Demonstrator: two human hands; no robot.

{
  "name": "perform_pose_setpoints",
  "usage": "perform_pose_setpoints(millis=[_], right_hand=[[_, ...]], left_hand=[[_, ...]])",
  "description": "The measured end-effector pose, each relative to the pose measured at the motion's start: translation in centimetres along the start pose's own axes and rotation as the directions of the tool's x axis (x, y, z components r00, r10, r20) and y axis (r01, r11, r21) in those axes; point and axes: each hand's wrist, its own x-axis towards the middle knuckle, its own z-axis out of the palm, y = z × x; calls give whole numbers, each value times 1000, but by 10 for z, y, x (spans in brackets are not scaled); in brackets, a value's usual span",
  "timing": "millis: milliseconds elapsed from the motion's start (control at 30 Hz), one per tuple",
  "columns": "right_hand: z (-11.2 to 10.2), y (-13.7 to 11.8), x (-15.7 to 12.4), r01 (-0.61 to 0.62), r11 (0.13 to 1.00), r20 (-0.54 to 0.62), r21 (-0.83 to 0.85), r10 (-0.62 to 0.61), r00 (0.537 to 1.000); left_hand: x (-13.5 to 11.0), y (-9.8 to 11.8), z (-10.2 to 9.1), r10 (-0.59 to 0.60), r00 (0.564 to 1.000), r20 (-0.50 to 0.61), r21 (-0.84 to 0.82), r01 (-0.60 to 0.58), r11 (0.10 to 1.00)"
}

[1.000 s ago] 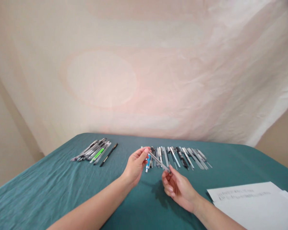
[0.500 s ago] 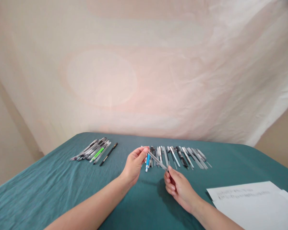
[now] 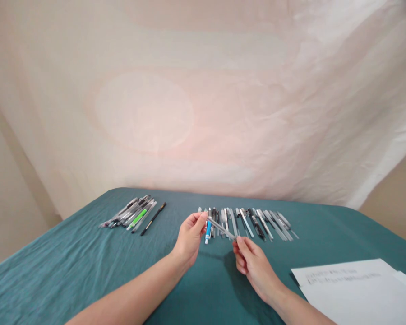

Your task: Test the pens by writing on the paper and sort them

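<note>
The left hand (image 3: 190, 239) pinches one end of a thin gray pen (image 3: 221, 228), with thumb and fingers closed. The right hand (image 3: 255, 268) pinches the other end the same way, its other fingers curled in. This pen slants down to the right, just right of the blue pen (image 3: 208, 231), and looks lifted off the desk (image 3: 71, 275).

To hold it well, I think both pinches should be soft but snug, right at the ends, so it does not bend or slip. The hands should also stay high enough not to bump the blue pen.

I see no cup or box. A pile of pens (image 3: 130, 214) lies well left of the blue pen, and a black pen (image 3: 153, 219) lies between them. More pens (image 3: 256, 222) sit in a row, mostly right of the blue pen. Papers (image 3: 355, 295) lie far right of it, closer to the person.
</note>
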Motion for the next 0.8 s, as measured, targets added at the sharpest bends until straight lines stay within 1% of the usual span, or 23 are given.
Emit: perform_pose_setpoints(millis=[133, 200, 433, 567, 633, 800], right_hand=[[-1, -3, -1, -74, 996, 59, 54, 71, 996], [-2, -3, -1, -93, 995, 80, 47, 89, 993], [-2, -4, -1, -43, 999, 105, 18, 41, 994], [-1, -6, 1, -110, 993, 120, 38, 104, 987], [-2, -6, 1, -124, 992, 129, 24, 120, 984], [-2, -5, 0, -63, 998, 111, -8, 64, 992]], left_hand=[[1, -1, -1, -21, 1000, -3, -47, 21, 999], [2, -1, -2, -23, 1000, 3, -65, 23, 998], [6, -1, -4, -24, 1000, -7, -103, 23, 994], [5, -2, -4, -30, 1000, 0, -111, 30, 993], [4, -3, -4, -33, 999, 6, -114, 34, 993], [5, -6, -7, -32, 999, -3, -133, 31, 991]])
